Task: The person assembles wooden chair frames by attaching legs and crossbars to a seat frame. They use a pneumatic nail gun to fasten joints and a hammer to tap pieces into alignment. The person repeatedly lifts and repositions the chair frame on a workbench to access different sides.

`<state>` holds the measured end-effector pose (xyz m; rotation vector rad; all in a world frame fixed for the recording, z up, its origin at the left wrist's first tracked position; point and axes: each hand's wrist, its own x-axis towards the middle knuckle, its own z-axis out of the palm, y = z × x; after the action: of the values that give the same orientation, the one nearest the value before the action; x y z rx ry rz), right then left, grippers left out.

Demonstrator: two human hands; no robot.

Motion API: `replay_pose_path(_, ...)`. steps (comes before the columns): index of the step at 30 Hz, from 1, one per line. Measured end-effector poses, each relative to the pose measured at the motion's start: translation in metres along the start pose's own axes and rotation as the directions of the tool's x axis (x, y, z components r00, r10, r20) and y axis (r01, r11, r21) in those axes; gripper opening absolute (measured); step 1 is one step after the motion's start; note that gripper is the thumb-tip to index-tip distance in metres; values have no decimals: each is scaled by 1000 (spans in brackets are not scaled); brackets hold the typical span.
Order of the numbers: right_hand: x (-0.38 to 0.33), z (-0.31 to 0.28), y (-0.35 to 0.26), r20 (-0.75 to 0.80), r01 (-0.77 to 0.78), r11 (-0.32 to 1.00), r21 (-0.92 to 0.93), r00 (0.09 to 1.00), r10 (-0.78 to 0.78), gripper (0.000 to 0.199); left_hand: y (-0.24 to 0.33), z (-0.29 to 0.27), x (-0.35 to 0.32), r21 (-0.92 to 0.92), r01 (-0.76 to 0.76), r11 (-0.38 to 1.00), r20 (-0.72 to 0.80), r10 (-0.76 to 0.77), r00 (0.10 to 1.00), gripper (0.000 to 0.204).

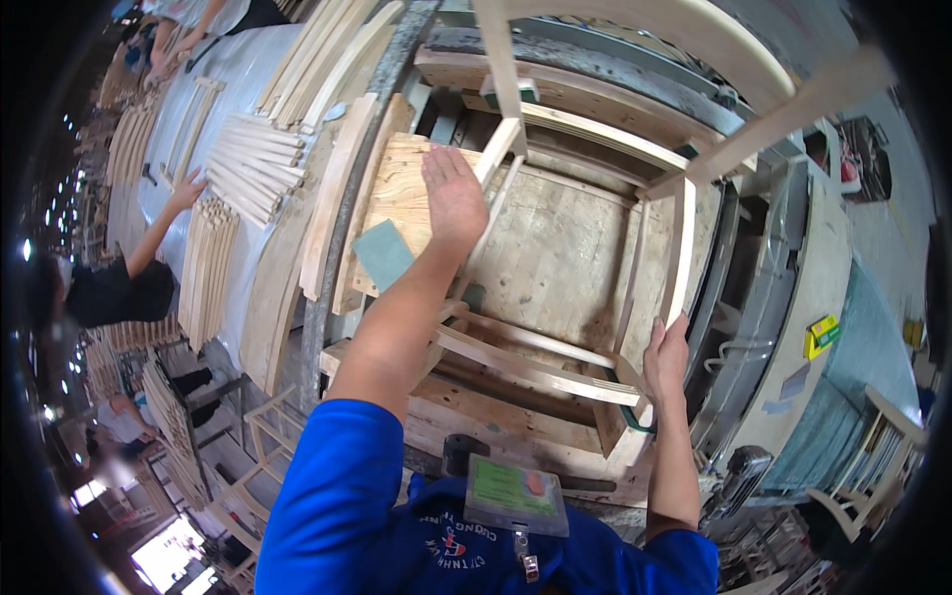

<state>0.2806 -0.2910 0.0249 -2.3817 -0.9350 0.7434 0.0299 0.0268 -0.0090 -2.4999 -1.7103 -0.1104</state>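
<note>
A pale wooden chair frame [535, 365] sits within a wooden clamping jig in front of me, its curved back rail and posts rising at the far side. My left hand [456, 201] lies flat with fingers stretched out, beside the frame's left rail and over a plywood board [402, 183]. A grey-green square pad [383, 256] rests on that board by my wrist. At the near right corner, my right hand [666, 357] is closed on the frame's right side rail [679, 260]; some of its fingers are hidden.
Left of the jig, a table [233, 84] carries stacked wooden slats [253, 164] and curved parts. Another person's arm [159, 233] reaches over it. A metal machine edge [769, 327] runs along the right, with a yellow-green box [821, 336] beyond. More chair frames stand around.
</note>
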Motion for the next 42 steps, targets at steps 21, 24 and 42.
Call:
replay_pose_path(21,-262,65,-86,658,772,635,16,470,-588,39,41,-86,-181,-750,-68,657,425,559,712,35)
replay_pose_path(24,-273,69,-88,647,756,654,-23,510,-567,39,18,-75,-209,-729,45,683,467,448,762,27)
replay_pose_path(42,-345,-330,-197,-829,689,694,210,502,-247,44,47,-92,-200,-637,-78,767,489,480,728,51)
